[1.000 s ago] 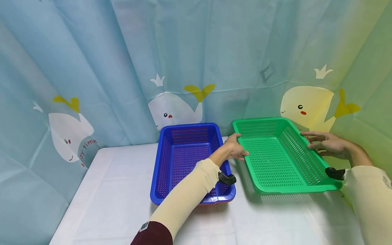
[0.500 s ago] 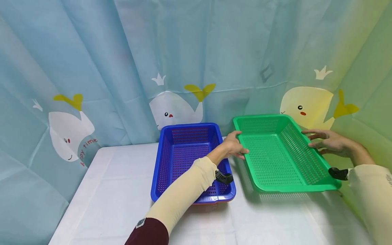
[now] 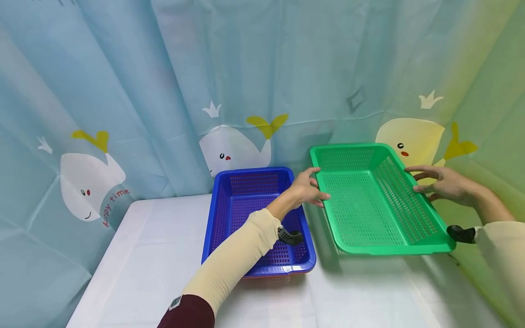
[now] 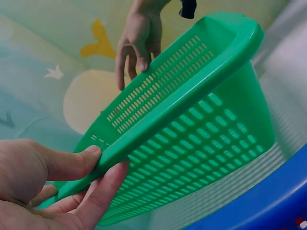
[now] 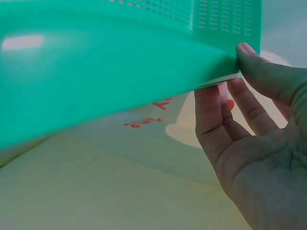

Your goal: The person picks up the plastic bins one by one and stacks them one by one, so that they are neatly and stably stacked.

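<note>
A green perforated plastic basket [image 3: 361, 209] is held up between both hands, above the right side of the white table, its shadow falling below. My left hand [image 3: 305, 187] pinches its left rim, thumb on top and fingers under the edge, as the left wrist view shows. On the opposite rim my right hand [image 3: 449, 184] grips with thumb above and fingers beneath; the right wrist view shows the thumb [image 5: 261, 72] on the rim. Beside it, a blue perforated basket [image 3: 208, 218] stands on the table, partly covered by my left forearm. A red edge shows under the blue rim.
The white-covered table [image 3: 156, 255] extends to the left and front. A light blue curtain [image 3: 320, 68] printed with whales hangs right behind the baskets, and a yellow-green stretch of curtain [image 3: 492, 136] closes off the right side.
Both hands have raised the green basket a little, its far end rising most. The blue basket stays in place.
</note>
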`<state>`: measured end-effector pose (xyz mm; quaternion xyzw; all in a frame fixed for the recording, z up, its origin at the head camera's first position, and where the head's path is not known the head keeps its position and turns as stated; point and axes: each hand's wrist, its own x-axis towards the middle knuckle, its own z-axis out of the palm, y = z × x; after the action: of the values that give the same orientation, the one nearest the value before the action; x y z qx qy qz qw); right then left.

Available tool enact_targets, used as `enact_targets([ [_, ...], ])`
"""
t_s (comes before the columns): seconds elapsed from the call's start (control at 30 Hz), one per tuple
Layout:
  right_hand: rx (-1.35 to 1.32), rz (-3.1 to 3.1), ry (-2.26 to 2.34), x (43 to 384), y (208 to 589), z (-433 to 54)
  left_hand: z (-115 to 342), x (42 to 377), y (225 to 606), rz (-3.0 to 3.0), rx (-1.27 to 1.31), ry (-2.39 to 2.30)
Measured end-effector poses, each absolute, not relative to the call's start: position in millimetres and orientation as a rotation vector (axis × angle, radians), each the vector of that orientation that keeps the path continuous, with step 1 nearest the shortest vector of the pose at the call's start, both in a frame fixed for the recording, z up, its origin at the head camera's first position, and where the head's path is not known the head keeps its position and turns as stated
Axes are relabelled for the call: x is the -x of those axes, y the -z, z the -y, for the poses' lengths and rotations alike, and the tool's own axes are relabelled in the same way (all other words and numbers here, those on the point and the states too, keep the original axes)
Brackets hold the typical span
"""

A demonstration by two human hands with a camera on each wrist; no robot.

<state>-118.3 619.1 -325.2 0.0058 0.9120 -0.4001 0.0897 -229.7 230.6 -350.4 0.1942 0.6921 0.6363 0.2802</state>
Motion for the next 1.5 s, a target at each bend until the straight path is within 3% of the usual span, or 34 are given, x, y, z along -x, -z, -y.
enact_targets([
  [1.0, 0.020, -3.019, 0.974, 97, 285, -588, -202, 220, 308, -1.956, -0.701, -1.691],
  [1.5, 0.160, -3.063, 1.021, 106, 306, -615, -198, 224, 313, -1.883, -0.729, -1.717],
])
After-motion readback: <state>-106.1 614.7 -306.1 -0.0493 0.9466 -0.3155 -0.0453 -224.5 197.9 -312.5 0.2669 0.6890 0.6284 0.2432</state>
